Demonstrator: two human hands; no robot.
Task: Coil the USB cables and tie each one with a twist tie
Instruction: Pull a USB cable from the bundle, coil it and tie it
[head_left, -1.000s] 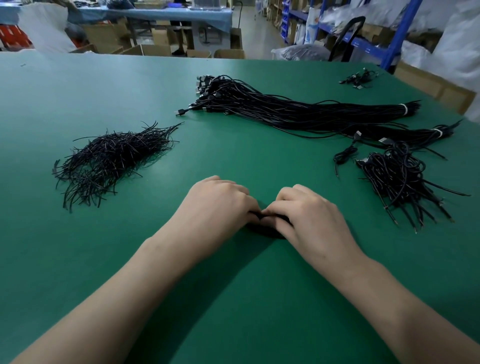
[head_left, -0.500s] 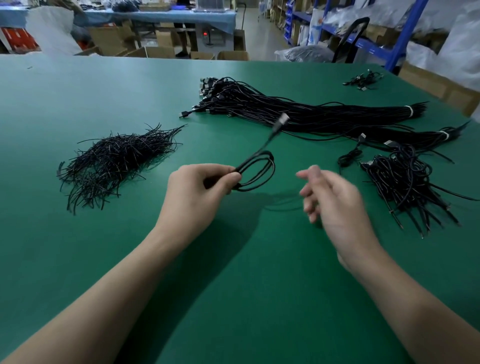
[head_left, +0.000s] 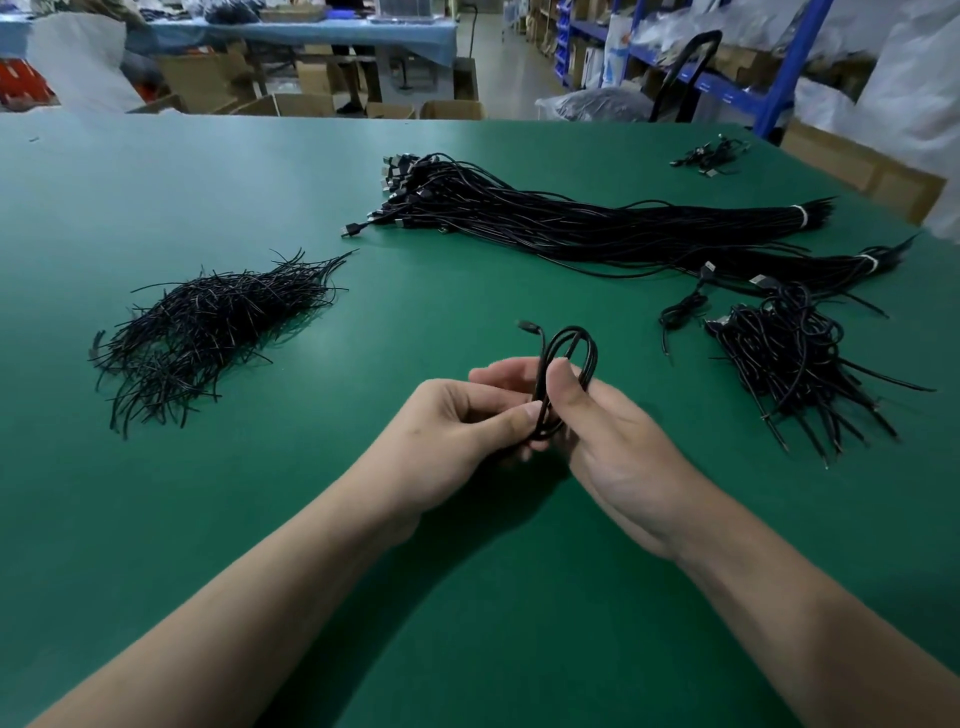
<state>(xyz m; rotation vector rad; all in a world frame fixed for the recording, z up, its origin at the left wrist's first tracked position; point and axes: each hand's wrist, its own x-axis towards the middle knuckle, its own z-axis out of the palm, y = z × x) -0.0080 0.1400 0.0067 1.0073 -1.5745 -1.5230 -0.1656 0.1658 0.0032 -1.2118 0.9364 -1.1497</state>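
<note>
Coiled cable: black, wound into a narrow upright loop at centre frame, held above the tabletop; one plug end sticks out toward the upper left of the loop.
Left hand: fingers curled narrow, thumb tip pressed against the lower part of the coil; other fingertips reach behind the loop.
Right hand: fingers closed around the coil's right side, thumb laid across the front strands, pinching them together.
Twist tie: cannot tell whether one is on the coil.
Pile of ties: loose heap of short black strands, left of centre, well apart from the hands.
Long cable bundle: uncoiled black cables lying across the upper middle, plugs at its left end, a white band near its right end.
Second bundle: just below the first, at right, also white-banded.
Heap at right: tangled black cables with ends fanning toward the lower right.
Small cluster: a few cables at upper right, near the tabletop's far edge.
</note>
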